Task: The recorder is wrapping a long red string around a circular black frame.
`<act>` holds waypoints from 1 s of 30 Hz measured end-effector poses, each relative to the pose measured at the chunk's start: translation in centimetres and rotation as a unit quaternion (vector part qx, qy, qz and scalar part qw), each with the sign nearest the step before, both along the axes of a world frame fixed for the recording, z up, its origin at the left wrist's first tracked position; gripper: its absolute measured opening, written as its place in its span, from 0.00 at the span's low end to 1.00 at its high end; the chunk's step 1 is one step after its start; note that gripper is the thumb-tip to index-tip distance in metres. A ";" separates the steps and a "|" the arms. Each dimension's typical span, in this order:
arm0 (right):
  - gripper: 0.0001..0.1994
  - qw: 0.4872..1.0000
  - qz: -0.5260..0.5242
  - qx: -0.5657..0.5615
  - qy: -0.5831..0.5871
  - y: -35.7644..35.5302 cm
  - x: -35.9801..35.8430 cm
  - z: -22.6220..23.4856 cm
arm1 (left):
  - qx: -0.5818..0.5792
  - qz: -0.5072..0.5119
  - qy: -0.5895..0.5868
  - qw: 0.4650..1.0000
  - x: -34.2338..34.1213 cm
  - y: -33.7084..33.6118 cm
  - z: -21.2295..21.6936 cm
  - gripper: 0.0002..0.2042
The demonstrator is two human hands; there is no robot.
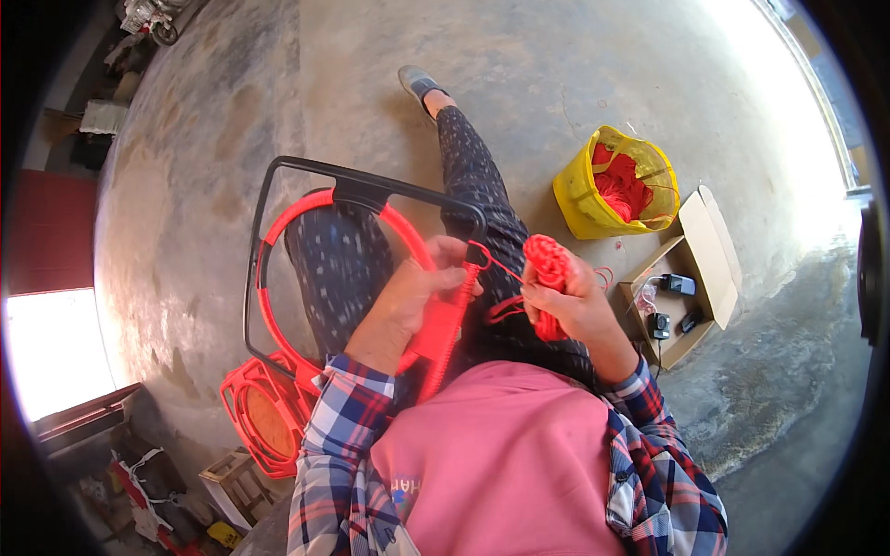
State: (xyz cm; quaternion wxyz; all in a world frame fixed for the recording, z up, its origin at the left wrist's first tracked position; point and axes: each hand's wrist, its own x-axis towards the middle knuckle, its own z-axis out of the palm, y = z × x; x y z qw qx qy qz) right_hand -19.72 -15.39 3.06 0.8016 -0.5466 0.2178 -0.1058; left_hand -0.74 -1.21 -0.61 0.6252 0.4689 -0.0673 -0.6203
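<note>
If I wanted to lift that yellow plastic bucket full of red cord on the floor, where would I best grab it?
Probably by the rim of the yellow plastic bucket, reaching down from above. It stands slightly tilted on the concrete floor with its open mouth facing up, and the red cord fills the middle, so the edge is the free part. A thin bail handle seems to cross the top, but it is too small to tell for sure.

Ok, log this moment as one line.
left hand: grips red plastic ring frame | right hand: holds red cord bundle | cord runs between hands | yellow plastic bucket: on floor, right
</note>
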 end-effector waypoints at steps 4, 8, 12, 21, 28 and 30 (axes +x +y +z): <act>0.09 0.997 0.020 0.059 -0.036 0.2 -1.7 2.5 | 0.048 0.001 0.039 0.998 0.3 0.0 -0.1 0.14; 0.09 0.992 0.025 0.118 -0.032 0.1 -2.0 2.2 | 0.036 -0.014 -0.015 0.999 0.5 -0.3 -0.1 0.10; 0.11 0.998 0.040 0.033 -0.017 1.9 -2.2 3.1 | 0.039 -0.032 0.028 0.998 0.7 -0.2 -0.8 0.15; 0.21 0.986 -0.163 0.009 0.024 -5.4 -4.2 0.0 | -0.002 0.062 0.061 0.996 0.3 -0.1 0.5 0.20; 0.31 0.911 0.182 -0.333 0.160 0.1 3.3 -1.6 | -0.010 0.095 -0.029 0.995 -0.1 -0.3 -0.3 0.22; 0.32 0.938 0.103 -0.298 0.142 -0.4 4.5 -1.8 | -0.001 0.087 0.033 0.996 -0.3 -0.2 0.4 0.19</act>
